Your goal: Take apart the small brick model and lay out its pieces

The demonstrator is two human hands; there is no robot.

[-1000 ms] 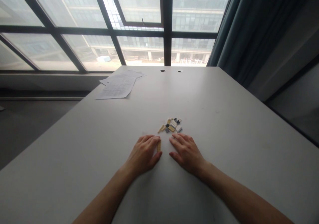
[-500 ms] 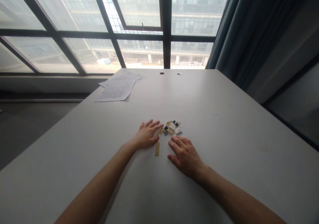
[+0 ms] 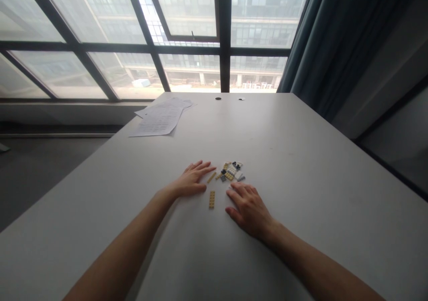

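A small pile of toy building bricks (image 3: 230,171), in tan, white, black and grey, lies on the table between and beyond my hands. My left hand (image 3: 193,179) rests to the left of the pile, fingers spread and holding nothing. Just off its fingertips lies a narrow tan brick (image 3: 211,177), set at a slant. Nearer to me, a tan studded plate (image 3: 211,199) lies lengthwise between the two hands. My right hand (image 3: 246,206) is flat on the table with its fingers stretched toward the near side of the pile, and nothing shows in it.
Printed paper sheets (image 3: 160,119) lie at the far left of the white table (image 3: 301,171). Two round holes are near its far edge, one of them a dark hole (image 3: 218,99). A window stands behind, and a blue curtain (image 3: 310,51) hangs at the right.
My left hand has drawn back leftward from the pile, uncovering the narrow tan brick. My right hand is nearly still. The whole view has shifted slightly.
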